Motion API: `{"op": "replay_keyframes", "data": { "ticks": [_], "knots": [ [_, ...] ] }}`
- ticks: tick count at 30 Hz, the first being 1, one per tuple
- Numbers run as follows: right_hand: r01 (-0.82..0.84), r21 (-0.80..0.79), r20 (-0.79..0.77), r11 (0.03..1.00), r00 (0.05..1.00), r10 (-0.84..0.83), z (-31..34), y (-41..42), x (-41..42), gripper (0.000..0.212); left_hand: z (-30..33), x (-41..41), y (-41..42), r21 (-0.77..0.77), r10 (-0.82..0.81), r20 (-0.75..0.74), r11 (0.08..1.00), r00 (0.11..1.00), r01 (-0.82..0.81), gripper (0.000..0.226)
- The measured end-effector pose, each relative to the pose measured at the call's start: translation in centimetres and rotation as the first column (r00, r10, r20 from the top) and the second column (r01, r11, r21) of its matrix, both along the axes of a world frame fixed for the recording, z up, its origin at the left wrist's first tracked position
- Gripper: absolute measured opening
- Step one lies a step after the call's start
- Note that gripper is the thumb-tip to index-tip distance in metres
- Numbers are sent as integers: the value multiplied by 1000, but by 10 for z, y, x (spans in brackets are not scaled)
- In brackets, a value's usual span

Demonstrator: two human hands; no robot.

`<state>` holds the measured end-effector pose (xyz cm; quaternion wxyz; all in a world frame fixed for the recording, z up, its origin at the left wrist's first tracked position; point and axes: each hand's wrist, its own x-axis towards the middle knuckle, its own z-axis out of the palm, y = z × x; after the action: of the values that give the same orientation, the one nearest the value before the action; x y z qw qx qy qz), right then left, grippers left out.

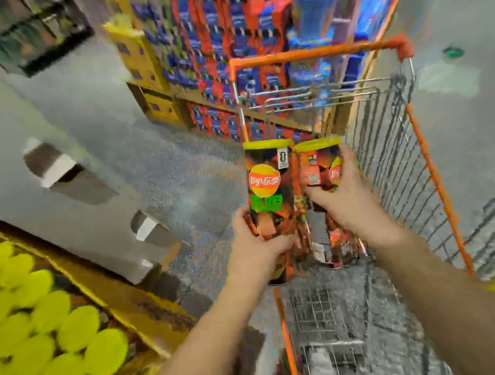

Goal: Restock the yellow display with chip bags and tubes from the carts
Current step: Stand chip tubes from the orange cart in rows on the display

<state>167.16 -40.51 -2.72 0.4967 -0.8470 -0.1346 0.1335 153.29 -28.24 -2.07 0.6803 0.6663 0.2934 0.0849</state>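
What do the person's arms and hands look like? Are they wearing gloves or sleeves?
No gloves and no sleeves show. The left hand and right hand are bare, and both forearms are bare as far as the picture's bottom edge. No watch, ring or bracelet can be seen, though the picture is blurry.

The left tube (268,197) carries a yellow lid, a dark body with orange patches, a round red-and-yellow logo and green lettering below it. The right tube (321,165) carries a yellow lid and an orange-red body with a partly visible red-and-yellow logo. The cart (394,146) is grey wire mesh with an orange handle and orange edge trim. The display (120,289) has a yellow rim; rows of yellow lids (36,331) fill it against a dark brown ground. The shelf boxes (232,29) alternate blue and orange-red. The floor (173,172) is speckled grey.
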Motion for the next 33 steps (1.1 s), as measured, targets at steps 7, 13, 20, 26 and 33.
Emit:
{"op": "replay_keyframes", "data": {
  "ticks": [7, 13, 20, 26, 33],
  "knots": [
    [-280, 137, -8, 950, 959, 284, 63, 74, -123, 103, 39, -140, 61, 82, 121, 90, 988, 989, -128, 88],
    [-473, 223, -23, 853, 872, 489, 74, 135, -220, 101, 42, -252, 98, 67, 369, 158, 921, 916, -383, 102],
    [-673, 255, -29, 694, 712, 701, 61, 178, -297, 65, 30, -339, 112, 65, 569, 145, 811, 809, -582, 98],
    [-767, 197, 11, 611, 625, 781, 45, 195, -323, 66, 13, -386, 112, 21, 675, 135, 730, 725, -683, 93],
    [-790, 98, -15, 605, 606, 795, -1, 191, -330, 85, -29, -412, 110, 95, 702, 40, 706, 711, -702, 82]
  ]
}}
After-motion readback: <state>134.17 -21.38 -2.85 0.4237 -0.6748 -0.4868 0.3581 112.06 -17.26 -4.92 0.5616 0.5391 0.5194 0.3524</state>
